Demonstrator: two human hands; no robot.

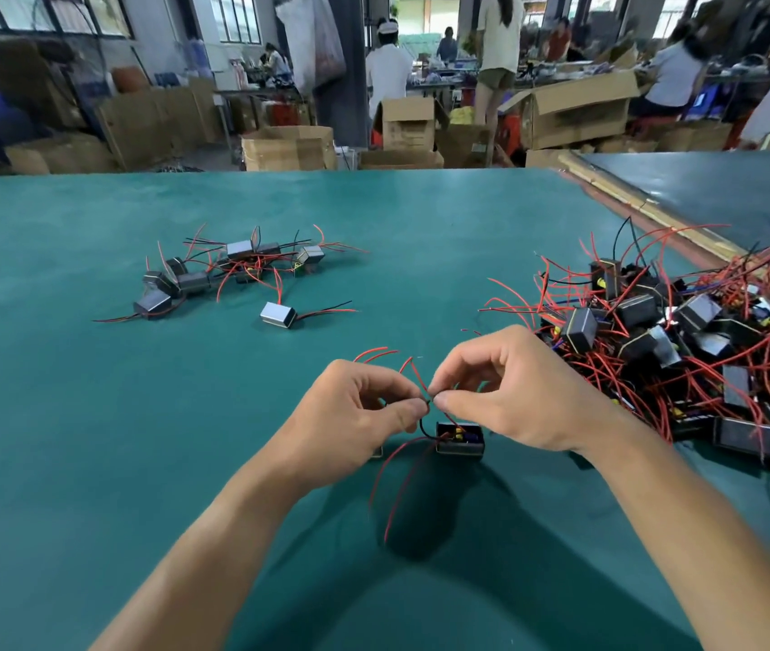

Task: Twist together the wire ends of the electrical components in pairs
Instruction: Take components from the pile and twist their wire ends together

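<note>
Head view, with places given from the black box-shaped component point(460, 444), which is sitting on the green table point(420, 218) just below the two hands, its open top showing yellow and blue parts. Directly above it, the left hand point(354, 415) and the right hand point(509, 397) are meeting fingertip to fingertip. Each is pinching the wire ends point(429, 401) between thumb and forefinger, with the other fingers curling loosely above. A black lead point(422, 427) is looping from the component's left side up into the pinch, and red strands are fanning out past the fingertips on the far side. Two long red leads point(392, 481) are trailing from the component toward the viewer, crossing the shadow of the forearms. Just left of the component, under the left wrist, a pale corner is peeking out; whether it belongs to a second unit cannot be told. To the right of the component, a dense heap of components point(683, 350) is lying in a tangle of red and black wires, reaching the table's right edge. Far beyond the component and to its left, a small cluster of components point(232, 270) is lying with leads entangled. A single unit point(278, 315) is lying on the near side of that cluster. Well beyond the component, past the table's far edge, cardboard boxes point(289, 148) are standing and blurred people are working.
</note>
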